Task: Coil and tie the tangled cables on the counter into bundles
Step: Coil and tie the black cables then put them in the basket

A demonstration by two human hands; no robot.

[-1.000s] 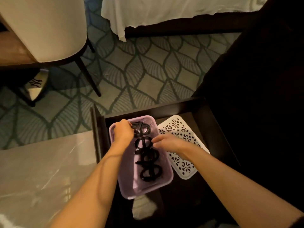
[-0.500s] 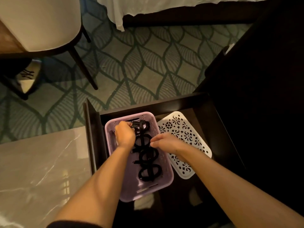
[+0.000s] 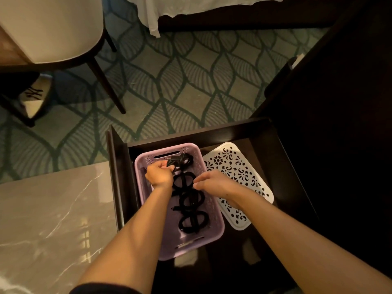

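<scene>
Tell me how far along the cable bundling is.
Done: three tied bundles lie in a row in the purple basket. In hand: the left hand grips a fourth bundle at the far end; the right hand is beside the row. Left: settling it, perhaps fitting the white lid.

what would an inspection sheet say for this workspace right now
surface: marble counter at left; the work is in the open dark drawer beside it
job's things: purple basket in the drawer, holding a row of black tied coils
clutter: white perforated lid lying right of the basket
grippers: left hand grips the far bundle; right hand open, fingertips beside the row, contact unclear
cables: far bundle looks looser than the tied coils; none seen outside the basket
surroundings: patterned carpet, chair, white bed sheet, shoe
</scene>
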